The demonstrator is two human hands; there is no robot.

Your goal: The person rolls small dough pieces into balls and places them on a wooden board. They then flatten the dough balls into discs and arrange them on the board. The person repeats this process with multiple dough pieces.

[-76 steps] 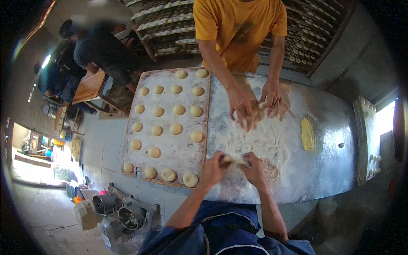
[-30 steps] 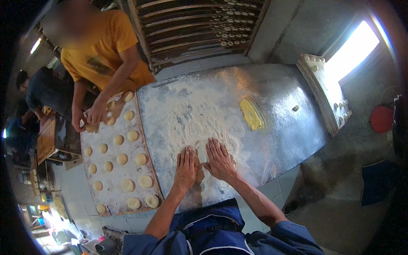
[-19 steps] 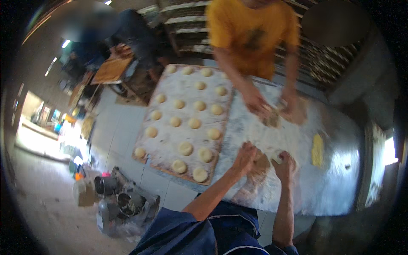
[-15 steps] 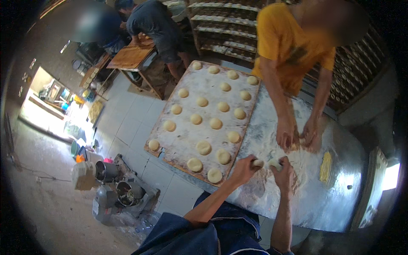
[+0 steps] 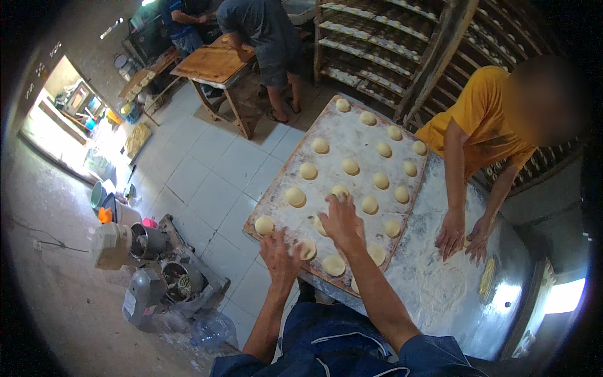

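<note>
Rows of pale round dough balls [image 5: 295,196] lie on a floured wooden board [image 5: 282,217]. My left hand [image 5: 280,256] is over the board's near left edge, fingers apart and slightly blurred, between a corner dough ball [image 5: 264,225] and a flatter dough round [image 5: 308,249]. Over the middle of the board, my right hand [image 5: 342,221] is open, fingertips at a dough ball [image 5: 340,189]. Beside its thumb sits another dough piece [image 5: 321,226], partly covered. Neither hand visibly holds anything. Whether the right fingers press the ball, I cannot tell.
Across the floured metal table [image 5: 433,276], a co-worker in yellow [image 5: 480,107] works with both hands on its surface. A yellow dough strip [image 5: 487,278] lies at right. Mixers [image 5: 146,292] stand on the left; racks [image 5: 370,47] and a wooden table [image 5: 213,63] are behind.
Both hands have moved left from the metal table to over the board. The small dough pieces they held are no longer in them; additional pieces lie near the hands. The view has shifted.
</note>
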